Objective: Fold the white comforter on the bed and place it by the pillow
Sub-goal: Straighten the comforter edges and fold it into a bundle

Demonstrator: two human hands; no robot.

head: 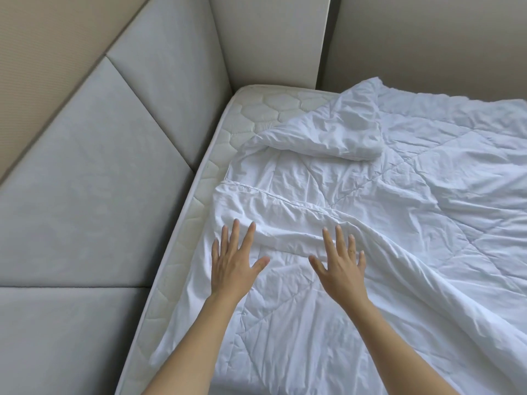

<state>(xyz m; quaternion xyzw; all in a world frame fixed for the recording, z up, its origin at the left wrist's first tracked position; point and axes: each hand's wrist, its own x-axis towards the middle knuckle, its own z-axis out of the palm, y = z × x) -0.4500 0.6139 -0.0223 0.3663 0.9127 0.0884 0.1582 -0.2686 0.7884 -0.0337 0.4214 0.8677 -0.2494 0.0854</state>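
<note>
A white quilted comforter (399,223) lies spread and wrinkled over most of the bed, with a loose fold running across it near its left edge. A white pillow (336,135) rests on top of the comforter toward the head of the bed. My left hand (233,260) is stretched out flat with fingers spread, over the comforter close to its left edge. My right hand (340,266) is also flat with fingers spread, just below the raised fold. Neither hand grips any cloth.
The mattress (256,109), with a hexagon quilt pattern, shows bare along its left edge and far left corner. Grey padded wall panels (99,181) run along the bed's left side and behind its head. A beige wall (427,38) is at the back right.
</note>
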